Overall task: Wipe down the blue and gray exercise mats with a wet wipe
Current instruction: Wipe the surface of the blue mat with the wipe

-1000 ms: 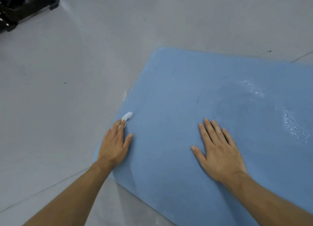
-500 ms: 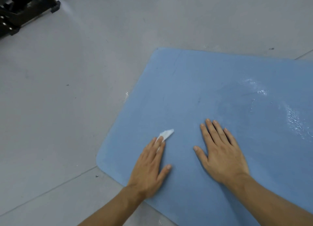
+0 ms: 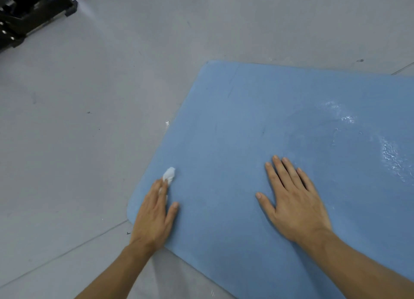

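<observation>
Hands down on the blue mat [image 3: 235, 124] — left hand [image 3: 154, 215] lies flat by the mat's rounded near-left corner, fingers straight, pressing a bunched white wet wipe [image 3: 169, 174] onto the surface, with the wad poking out past the fingertips. Right hand [image 3: 293, 200] is spread palm down toward the mat's middle, holding nothing, well apart from the left. Wet streaks [image 3: 391, 157] glisten at the mat's right side. Gray floor [image 3: 89, 142] lies underneath; black equipment [image 3: 26, 12] sits top left — too cropped to identify.
</observation>
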